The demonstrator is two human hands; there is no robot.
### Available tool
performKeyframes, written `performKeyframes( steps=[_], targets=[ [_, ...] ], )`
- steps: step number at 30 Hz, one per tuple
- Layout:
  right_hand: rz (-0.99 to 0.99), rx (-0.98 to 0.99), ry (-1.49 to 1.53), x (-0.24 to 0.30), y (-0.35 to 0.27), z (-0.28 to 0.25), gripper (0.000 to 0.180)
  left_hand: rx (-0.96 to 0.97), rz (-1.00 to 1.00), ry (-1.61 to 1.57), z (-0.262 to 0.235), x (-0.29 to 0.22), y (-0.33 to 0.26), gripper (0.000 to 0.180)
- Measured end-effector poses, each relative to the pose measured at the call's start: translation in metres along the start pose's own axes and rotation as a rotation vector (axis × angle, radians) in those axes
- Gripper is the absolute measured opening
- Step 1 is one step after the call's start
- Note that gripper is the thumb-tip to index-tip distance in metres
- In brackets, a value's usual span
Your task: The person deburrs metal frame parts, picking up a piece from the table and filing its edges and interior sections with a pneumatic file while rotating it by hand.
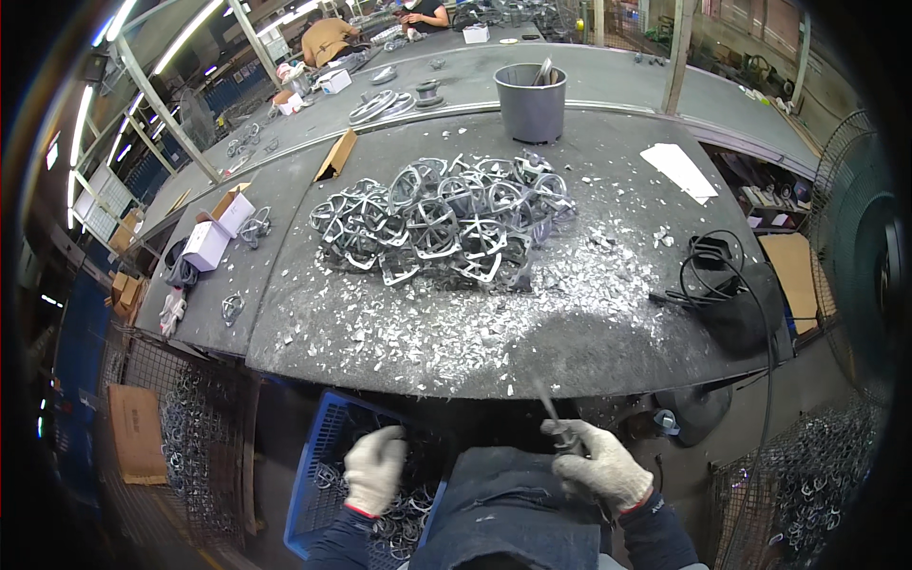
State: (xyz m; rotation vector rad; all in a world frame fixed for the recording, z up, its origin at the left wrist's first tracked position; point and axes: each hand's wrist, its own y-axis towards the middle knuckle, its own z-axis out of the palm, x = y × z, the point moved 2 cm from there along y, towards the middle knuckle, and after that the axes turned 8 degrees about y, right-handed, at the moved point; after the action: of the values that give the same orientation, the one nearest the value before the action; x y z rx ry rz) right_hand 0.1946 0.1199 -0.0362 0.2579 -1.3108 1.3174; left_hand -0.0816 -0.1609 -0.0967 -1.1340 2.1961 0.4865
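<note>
Right hand [604, 465] grips a slim grey tool [548, 404] (blurred); left hand [376, 469] half-curled, hold unclear.

Strip lights [188, 36] upper left, pale posts [680, 57], long grey bench [622, 84]

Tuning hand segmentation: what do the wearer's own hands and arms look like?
Left hand and right hand: off-white fabric gloves with red edging at the wrist. Forearms: dark navy left sleeve and right sleeve, the right with a small pale marking near the glove.
</note>
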Motion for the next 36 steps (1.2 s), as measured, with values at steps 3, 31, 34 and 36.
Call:
performKeyframes(
  steps=[3, 31, 34, 36],
  targets=[
    [0.028, 0.072, -0.213, 0.000, 0.010, 0.023, 0.062, 0.334, -0.062, -0.493, 0.036, -0.102, -0.006, 0.050],
    [-0.538, -0.653, -0.270, -0.031, -0.066, -0.066, 0.060, 0.104, 0.720, 0.613, 0.083, -0.330, 0.248, 0.045],
    [-0.624, -0.729, -0.522, -0.021, -0.062, -0.075, 0.058, 0.191, 0.695, 0.901, 0.105, -0.337, 0.285, 0.046],
    [-0.670, -0.783, -0.599, -0.020, -0.061, -0.072, 0.060, 0.161, 0.716, 0.976, 0.124, -0.326, 0.298, 0.041]
  ],
)
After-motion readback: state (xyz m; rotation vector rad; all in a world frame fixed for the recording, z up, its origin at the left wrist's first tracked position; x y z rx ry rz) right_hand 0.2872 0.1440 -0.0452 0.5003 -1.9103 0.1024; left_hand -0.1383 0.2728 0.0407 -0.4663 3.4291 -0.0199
